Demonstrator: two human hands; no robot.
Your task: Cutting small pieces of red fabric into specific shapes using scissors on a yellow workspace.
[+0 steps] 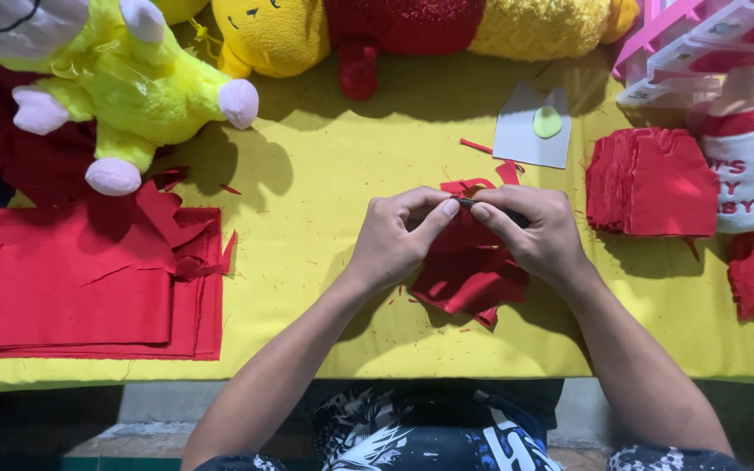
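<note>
Both hands — left hand (392, 240) and right hand (541, 234) — are pinching a red felt piece (469, 270) over the yellow table (325, 166), the right also gripping a dark tool (492, 212), steadying it for close work.

Far right corner: pink plastic rack (656, 30) holding clear flat packages (726, 39) with red contents, stacked at an angle. Just below it, white cloth panel (746, 179) with red lettering showing on a red-and-white plush, sitting right of the red felt stack. Far centre: grey card (525, 139) lying flat, carrying a round pale-green sticker (547, 122). No screens or signs showing.
</note>
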